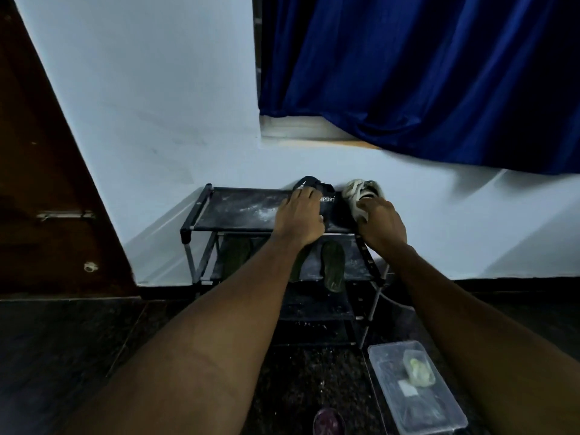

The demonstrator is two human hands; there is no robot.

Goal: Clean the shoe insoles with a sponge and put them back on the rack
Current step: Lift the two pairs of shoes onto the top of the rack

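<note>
Nearest: a clear box (pixel 417 400) on the floor at my lower right, with a pale green sponge (pixel 418 372) inside.
Insole: a dark green insole (pixel 333 266) lies on the rack's (pixel 188 232) second shelf, below my wrists.
Left hand (pixel 299 218): fingers laid over a black shoe (pixel 309 185). I cannot tell if they grip.
Right hand (pixel 381 222): curled on a white shoe (pixel 357 189) at the top shelf's back right corner.
Room: dusty fabric shows across the top shelf's left half. The wall (pixel 157 105) backs the rack, and a door (pixel 47 215) stands well to the left.

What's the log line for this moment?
left hand: rests on black shoe | right hand: grips white shoe | place: rack top shelf
</note>
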